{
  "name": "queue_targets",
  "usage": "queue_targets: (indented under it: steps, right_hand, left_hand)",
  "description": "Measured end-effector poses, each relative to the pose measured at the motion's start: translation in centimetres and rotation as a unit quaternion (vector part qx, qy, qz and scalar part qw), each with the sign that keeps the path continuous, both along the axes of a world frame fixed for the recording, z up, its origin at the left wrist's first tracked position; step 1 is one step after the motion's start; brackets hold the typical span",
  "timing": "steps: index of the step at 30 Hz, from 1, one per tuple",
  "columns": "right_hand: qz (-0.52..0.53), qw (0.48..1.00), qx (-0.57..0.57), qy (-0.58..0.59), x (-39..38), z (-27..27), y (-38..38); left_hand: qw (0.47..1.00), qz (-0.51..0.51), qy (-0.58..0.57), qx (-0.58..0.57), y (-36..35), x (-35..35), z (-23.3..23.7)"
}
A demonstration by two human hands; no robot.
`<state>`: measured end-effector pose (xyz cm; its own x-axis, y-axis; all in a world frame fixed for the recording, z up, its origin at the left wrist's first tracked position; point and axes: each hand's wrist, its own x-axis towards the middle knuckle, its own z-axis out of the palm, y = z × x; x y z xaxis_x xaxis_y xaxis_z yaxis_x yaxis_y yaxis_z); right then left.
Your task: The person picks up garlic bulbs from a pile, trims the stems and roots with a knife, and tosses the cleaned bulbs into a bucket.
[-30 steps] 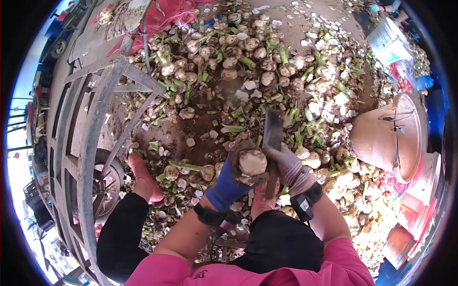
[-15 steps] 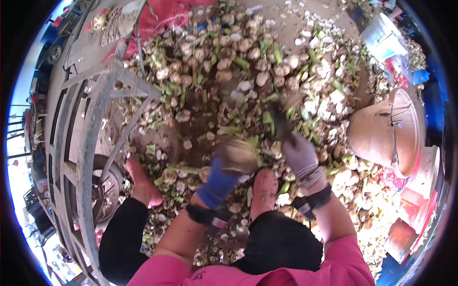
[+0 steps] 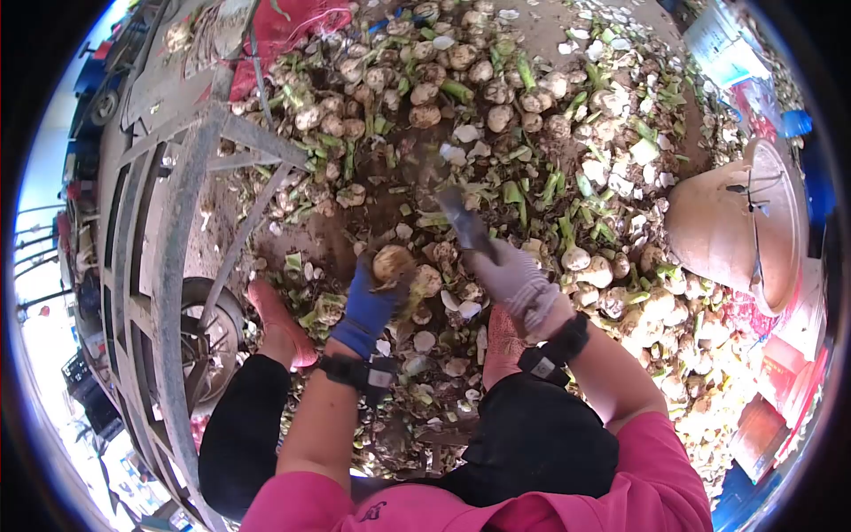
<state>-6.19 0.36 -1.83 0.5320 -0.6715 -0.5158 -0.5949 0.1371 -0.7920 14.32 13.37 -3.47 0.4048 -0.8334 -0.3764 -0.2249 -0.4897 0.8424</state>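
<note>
In a blue glove, my left hand (image 3: 368, 310) grips a round, pale-brown root vegetable (image 3: 393, 265), its peeled-looking top facing up. The exact kind of vegetable cannot be made out. My right hand (image 3: 514, 282), in a light knitted glove, is closed around a knife (image 3: 464, 220) with a broad dark blade that points up and to the left. The blade is apart from the vegetable. Between and below the hands lie more round roots and pale trimmed slices (image 3: 425, 341) on the ground.
A heap of roots with green stalks (image 3: 425, 97) spreads ahead. On the left stands a metal cart frame (image 3: 177, 213) with a wheel (image 3: 211, 337). A tan tub (image 3: 709, 217) lies tipped at right, near red containers (image 3: 784, 372) and a white bucket (image 3: 722, 44).
My left hand has moved left and slightly up with the vegetable, which now shows clearly instead of blurred. My right hand has swung the knife left, toward the middle.
</note>
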Motion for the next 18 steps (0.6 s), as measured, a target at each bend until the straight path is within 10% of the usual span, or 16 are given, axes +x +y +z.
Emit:
queue_targets:
  steps: [5,9,10,12,13,15,18]
  right_hand:
    - [-0.055,0.983,-0.022,-0.174,1.3,3.4,-1.7]
    - [-0.023,0.916,-0.371,0.152,-0.9,2.9,-6.9]
    - [0.021,0.959,-0.249,0.136,-0.5,6.4,-6.6]
    - [0.209,0.906,-0.339,0.146,1.0,10.2,-3.5]
    - [0.212,0.841,-0.498,0.017,0.4,10.5,-1.4]
    - [0.216,0.802,-0.554,-0.054,1.1,9.3,-0.1]
    - [0.275,0.846,-0.456,-0.022,0.5,7.3,-2.0]
  left_hand:
    - [0.963,-0.013,0.12,-0.242,-4.0,-5.9,1.5]
    - [0.984,0.055,0.043,-0.165,-5.8,-4.0,1.4]
    - [0.979,0.07,0.062,-0.18,-5.9,-3.4,-0.2]
    - [0.949,-0.124,-0.216,-0.193,-7.0,-2.9,1.9]
    - [0.964,-0.039,0.097,-0.246,-6.8,-3.2,1.7]
    - [0.69,0.14,0.66,-0.263,-5.8,-4.3,0.4]
    - [0.959,0.016,0.099,-0.266,-3.7,-4.0,-2.7]
